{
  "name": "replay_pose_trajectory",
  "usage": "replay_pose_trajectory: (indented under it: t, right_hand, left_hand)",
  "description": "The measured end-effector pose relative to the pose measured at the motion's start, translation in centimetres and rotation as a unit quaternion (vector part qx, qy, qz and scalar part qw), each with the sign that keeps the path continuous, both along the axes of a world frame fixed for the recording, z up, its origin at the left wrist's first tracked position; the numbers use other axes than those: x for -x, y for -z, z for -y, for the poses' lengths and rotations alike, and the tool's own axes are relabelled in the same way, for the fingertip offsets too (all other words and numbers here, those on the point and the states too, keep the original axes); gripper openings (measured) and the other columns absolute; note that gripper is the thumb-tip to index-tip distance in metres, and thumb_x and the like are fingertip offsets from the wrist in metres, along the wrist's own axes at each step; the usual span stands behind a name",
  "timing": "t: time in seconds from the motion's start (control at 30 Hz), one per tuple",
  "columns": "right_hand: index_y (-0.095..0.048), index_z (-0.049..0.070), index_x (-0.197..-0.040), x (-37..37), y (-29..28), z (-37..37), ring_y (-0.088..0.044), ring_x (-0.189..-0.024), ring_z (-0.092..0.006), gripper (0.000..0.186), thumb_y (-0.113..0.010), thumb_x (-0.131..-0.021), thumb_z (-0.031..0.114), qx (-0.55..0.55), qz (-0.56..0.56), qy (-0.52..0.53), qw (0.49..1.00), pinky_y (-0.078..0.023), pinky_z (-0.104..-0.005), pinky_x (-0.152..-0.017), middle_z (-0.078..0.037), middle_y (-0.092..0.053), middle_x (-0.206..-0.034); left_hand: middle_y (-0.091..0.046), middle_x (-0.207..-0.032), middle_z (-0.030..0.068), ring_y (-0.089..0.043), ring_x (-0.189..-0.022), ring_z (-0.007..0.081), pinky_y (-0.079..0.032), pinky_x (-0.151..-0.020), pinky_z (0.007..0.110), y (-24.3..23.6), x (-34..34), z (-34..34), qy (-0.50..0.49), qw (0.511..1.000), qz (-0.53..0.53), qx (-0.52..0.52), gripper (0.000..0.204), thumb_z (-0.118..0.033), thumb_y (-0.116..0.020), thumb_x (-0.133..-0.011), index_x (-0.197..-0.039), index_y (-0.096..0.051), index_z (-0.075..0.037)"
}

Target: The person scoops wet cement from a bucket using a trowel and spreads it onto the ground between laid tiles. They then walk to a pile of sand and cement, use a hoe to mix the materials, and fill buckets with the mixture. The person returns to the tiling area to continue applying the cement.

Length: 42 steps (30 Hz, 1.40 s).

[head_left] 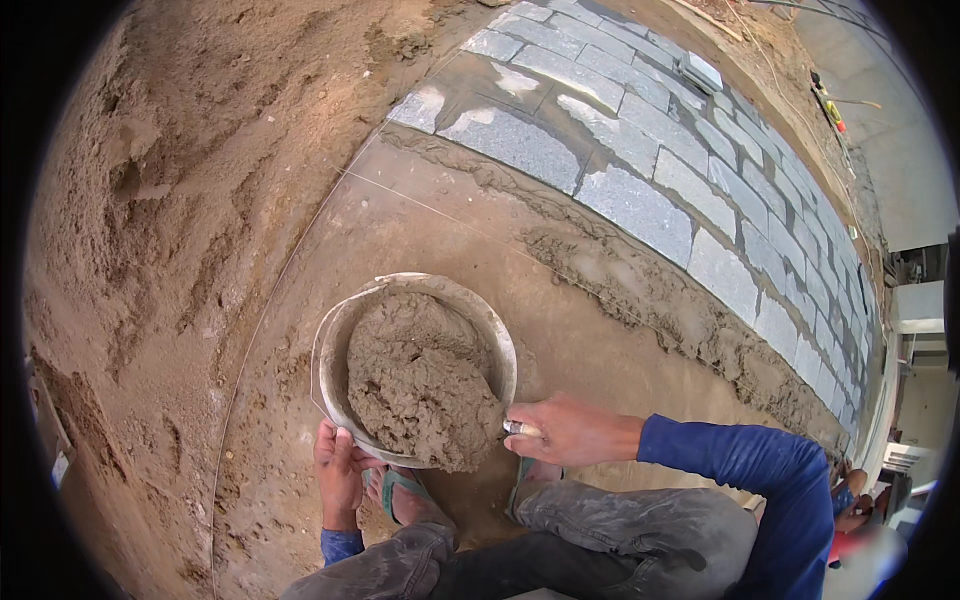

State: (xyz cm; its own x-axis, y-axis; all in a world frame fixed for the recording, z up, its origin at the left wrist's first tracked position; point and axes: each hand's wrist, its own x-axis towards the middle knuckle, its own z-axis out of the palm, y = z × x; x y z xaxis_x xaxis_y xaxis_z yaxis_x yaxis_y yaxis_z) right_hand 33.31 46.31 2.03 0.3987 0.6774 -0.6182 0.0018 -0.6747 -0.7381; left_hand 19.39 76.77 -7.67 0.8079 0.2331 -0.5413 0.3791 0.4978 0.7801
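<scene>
A round bucket (331, 375) of wet grey mortar (415, 365) is tilted in front of my feet. My left hand (340, 464) is closed on its rim at the near left, thumb on top. At the near right side, my right hand (578, 430) wraps round the pale handle of a trowel (522, 428). The trowel's blade is hidden, seemingly under the mortar, which bulges over the bucket's near right rim.
Grey stone pavers (620, 200) run along the right, edged by a rough mortar strip (640, 300). Strings (262, 320) cross the sandy ground. A loose paver (700, 72) sits atop the paving. Loose soil (160, 200) rises at left. Another person (853, 500) is partly visible at far right.
</scene>
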Motion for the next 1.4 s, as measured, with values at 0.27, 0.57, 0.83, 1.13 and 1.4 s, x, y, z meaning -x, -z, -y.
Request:
replay_pose_trajectory:
  t: [0.27, 0.57, 0.83, 1.13, 1.4]
  right_hand:
    - [-0.055, -0.001, -0.091, 0.2, -1.4, 3.9, -0.055, -0.059, -0.0387, 0.032, -0.053, -0.092, 0.030, -0.044, 0.051, 0.099, 0.993, -0.043, -0.0469, -0.058, -0.022, -0.055, -0.067]
    - [-0.057, 0.001, -0.089, -10.0, 0.5, 6.5, -0.057, -0.066, -0.0343, 0.031, -0.057, -0.089, 0.032, 0.063, 0.204, 0.156, 0.964, -0.043, -0.0446, -0.063, -0.019, -0.056, -0.071]
    - [-0.059, -0.001, -0.091, -18.2, 11.6, 6.3, -0.064, -0.078, -0.0373, 0.029, -0.050, -0.091, 0.026, 0.210, 0.431, 0.086, 0.873, -0.050, -0.0472, -0.069, -0.022, -0.064, -0.078]
    - [-0.060, -0.002, -0.093, -19.1, 7.1, 4.9, -0.066, -0.080, -0.0328, 0.030, -0.049, -0.093, 0.027, 0.275, 0.492, 0.085, 0.822, -0.053, -0.0423, -0.067, -0.022, -0.066, -0.081]
    - [-0.065, -0.003, -0.079, -25.6, 13.6, 8.3, -0.062, -0.059, -0.0318, 0.046, -0.051, -0.090, 0.040, 0.212, 0.134, 0.174, 0.952, -0.050, -0.0416, -0.060, -0.016, -0.064, -0.065]
  left_hand:
    - [-0.064, -0.104, 0.0134, -0.070, -0.078, 0.0226, -0.062, -0.059, 0.032, 0.1, 0.4, 0.3, 0.007, 1.000, 0.006, 0.006, 0.028, -0.023, -0.043, -0.100, -0.121, -0.040, -0.006]
    - [-0.064, -0.101, 0.0108, -0.069, -0.077, 0.0197, -0.060, -0.059, 0.029, -0.8, 0.4, -0.8, 0.006, 1.000, -0.017, -0.019, 0.026, -0.024, -0.047, -0.099, -0.117, -0.042, -0.006]
    - [-0.064, -0.102, 0.0130, -0.070, -0.075, 0.0225, -0.061, -0.057, 0.032, -0.6, 0.1, 0.2, -0.008, 1.000, -0.017, -0.007, 0.024, -0.022, -0.045, -0.099, -0.115, -0.044, -0.004]
    - [-0.065, -0.099, 0.0125, -0.070, -0.075, 0.0227, -0.061, -0.058, 0.032, -0.8, 0.5, -0.3, -0.001, 0.998, -0.043, -0.034, 0.022, -0.021, -0.045, -0.099, -0.113, -0.044, -0.004]
    - [-0.066, -0.097, 0.0120, -0.069, -0.071, 0.0212, -0.060, -0.056, 0.031, -0.6, -0.1, 0.2, 0.005, 0.998, -0.050, -0.031, 0.020, -0.020, -0.044, -0.100, -0.113, -0.045, -0.005]
